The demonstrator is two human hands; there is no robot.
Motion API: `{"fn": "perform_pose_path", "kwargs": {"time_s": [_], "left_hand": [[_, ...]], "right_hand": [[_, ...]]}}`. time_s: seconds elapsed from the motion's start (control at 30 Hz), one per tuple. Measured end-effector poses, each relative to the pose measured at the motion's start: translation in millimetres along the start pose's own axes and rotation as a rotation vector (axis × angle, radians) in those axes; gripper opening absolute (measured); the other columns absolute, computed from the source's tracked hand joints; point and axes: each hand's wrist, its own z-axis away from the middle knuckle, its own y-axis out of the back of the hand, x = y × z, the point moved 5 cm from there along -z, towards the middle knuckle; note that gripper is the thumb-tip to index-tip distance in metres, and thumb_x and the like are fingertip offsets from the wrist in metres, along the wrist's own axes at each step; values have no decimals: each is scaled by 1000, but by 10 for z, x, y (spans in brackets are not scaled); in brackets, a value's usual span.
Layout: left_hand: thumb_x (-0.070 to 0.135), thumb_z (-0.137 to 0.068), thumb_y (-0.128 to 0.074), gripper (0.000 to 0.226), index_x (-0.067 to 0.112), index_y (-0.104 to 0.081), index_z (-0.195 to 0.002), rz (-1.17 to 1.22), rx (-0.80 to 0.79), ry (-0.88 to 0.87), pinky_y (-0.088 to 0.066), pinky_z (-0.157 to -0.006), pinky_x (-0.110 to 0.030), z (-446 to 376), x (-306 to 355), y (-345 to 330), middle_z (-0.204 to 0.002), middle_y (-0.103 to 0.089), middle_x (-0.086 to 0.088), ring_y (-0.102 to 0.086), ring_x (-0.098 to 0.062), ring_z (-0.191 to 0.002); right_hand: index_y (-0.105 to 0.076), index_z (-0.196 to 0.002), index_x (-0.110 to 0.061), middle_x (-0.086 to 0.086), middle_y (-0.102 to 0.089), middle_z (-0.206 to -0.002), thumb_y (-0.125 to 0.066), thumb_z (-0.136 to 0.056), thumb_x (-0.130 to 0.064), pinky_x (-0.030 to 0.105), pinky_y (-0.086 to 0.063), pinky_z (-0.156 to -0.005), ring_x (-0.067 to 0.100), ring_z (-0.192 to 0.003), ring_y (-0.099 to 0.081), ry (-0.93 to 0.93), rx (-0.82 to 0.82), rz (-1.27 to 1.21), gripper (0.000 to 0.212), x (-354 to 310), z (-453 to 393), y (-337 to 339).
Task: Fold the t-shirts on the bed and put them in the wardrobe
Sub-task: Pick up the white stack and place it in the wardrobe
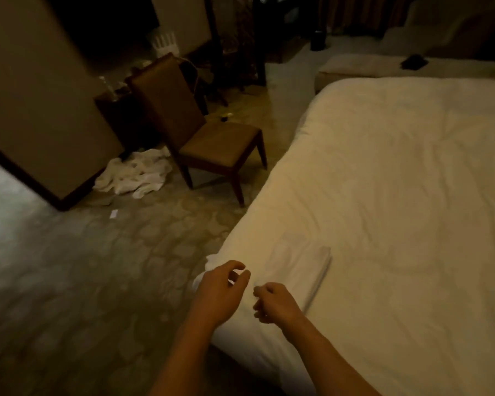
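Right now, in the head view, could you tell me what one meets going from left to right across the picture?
Heap of white cloth on the floor → wooden chair → left hand → right hand → folded white t-shirt → bare stretch of the bed.

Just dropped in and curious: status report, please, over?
Left hand and right hand both empty, fingers loosely curled, above the bed corner. Folded white t-shirt lies on the white bed beside them. Nothing in the way.
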Motion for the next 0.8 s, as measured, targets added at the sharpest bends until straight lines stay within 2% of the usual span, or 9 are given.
{"fn": "perform_pose_path", "kwargs": {"time_s": [0.1, 0.23, 0.3, 0.4, 0.47, 0.53, 0.6, 0.67, 0.8], "left_hand": [[46, -96, -55, 28, 31, -61, -119, -50, -133, -89, -57, -84, -33, -567, -8, -94, -105, -67, 5, -64, -10, -92], [42, -96, -56, 29, 25, -64, -119, -180, -296, -274, -52, -81, -30, -1359, 47, -227, -104, -68, 1, -65, -17, -93], [42, -96, -56, 30, 24, -65, -119, -272, -385, -336, -50, -82, -30, -1612, 113, -279, -105, -68, -1, -63, -17, -92], [44, -97, -54, 32, 25, -64, -121, -355, -461, -448, -50, -84, -31, -1877, 246, -382, -109, -68, -1, -63, -19, -95], [46, -97, -53, 35, 26, -63, -123, -464, -519, -543, -49, -84, -30, -1994, 285, -549, -112, -67, 1, -63, -19, -100], [49, -96, -52, 39, 27, -61, -127, -574, -584, -631, -49, -86, -30, -2035, 276, -730, -117, -66, 4, -62, -17, -105], [52, -96, -50, 42, 30, -58, -131, -685, -628, -706, -48, -90, -31, -2087, 311, -945, -123, -63, 7, -59, -16, -111], [54, -97, -47, 45, 32, -53, -135, -783, -675, -763, -47, -93, -32, -2127, 293, -1139, -129, -60, 7, -57, -16, -117], [56, -98, -43, 52, 29, -45, -142, -890, -763, -816, -43, -99, -33, -2074, 50, -1337, -139, -52, 4, -50, -18, -126]], "right_hand": [[-58, -111, -8, 12, -67, -97, -47, -103, -25, 18, -54, -61, 17, -74, -65, -69, 100, -64, 22, 69, -370, -28], [-59, -110, -6, 11, -65, -92, -45, -102, -19, 18, -50, -55, 16, -70, -62, -192, 292, -252, 21, 119, -784, -97], [-59, -109, -5, 10, -64, -88, -46, -101, -18, 19, -48, -50, 16, -68, -61, -299, 378, -365, 20, 149, -814, -189], [-59, -108, -4, 13, -65, -90, -49, -100, -22, 22, -49, -50, 19, -68, -62, -384, 465, -516, 22, 147, -871, -300], [-59, -99, -3, 16, -64, -90, -51, -99, -21, 23, -49, -50, 20, -66, -61, -433, 541, -625, 20, 180, -854, -349], [-60, -82, -7, 13, -64, -84, -54, -96, -22, 25, -51, -55, 23, -68, -63, -479, 595, -630, 22, 279, -819, -417], [-61, -74, -12, 9, -67, -82, -57, -92, -30, 32, -56, -71, 27, -80, -69, -486, 639, -579, 27, 367, -831, -412], [-66, -88, -8, 11, -70, -94, -58, -90, -39, 35, -57, -82, 28, -90, -69, -519, 679, -596, 32, 503, -900, -393], [-58, -113, -5, 13, -66, -106, -58, -91, -51, 40, -57, -87, 29, -94, -67, -607, 772, -809, 51, 757, -1045, -463]]}}
